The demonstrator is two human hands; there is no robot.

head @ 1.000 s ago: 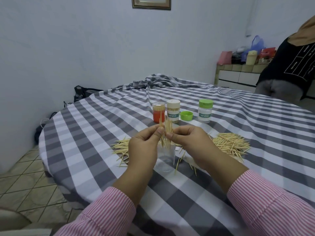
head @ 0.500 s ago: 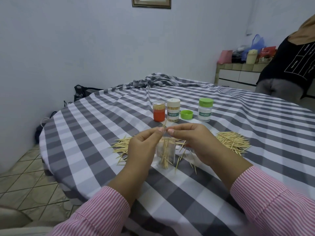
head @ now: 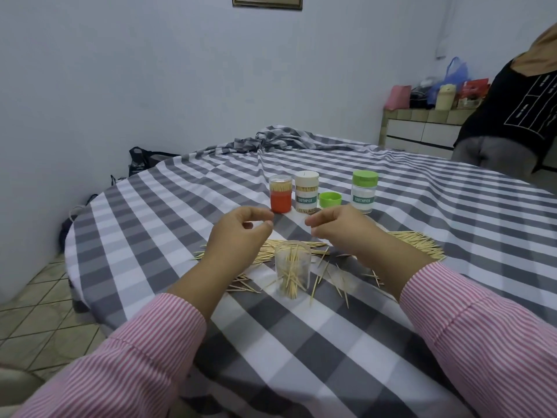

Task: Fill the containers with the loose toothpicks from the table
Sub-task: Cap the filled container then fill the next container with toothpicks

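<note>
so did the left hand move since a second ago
Yes. The left hand has let go of the toothpick bundle and drawn apart from the right hand, leaving the clear container uncovered; the orange container stayed put.

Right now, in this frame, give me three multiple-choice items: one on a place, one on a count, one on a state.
1. Where is the loose green cap?
A. On the clear jar
B. Between the white-lidded jar and the green-lidded jar
C. In the left hand

2. How many jars stand in the far row?
A. Three
B. Five
C. One

3. What state is the clear jar in?
A. Capped and full
B. Lying on its side
C. Upright, open, partly filled

Answers: 1 B, the cap sits on the cloth between them. 2 A, orange, white-lidded, green-lidded. 3 C, toothpicks lean inside and there is no lid.
</note>
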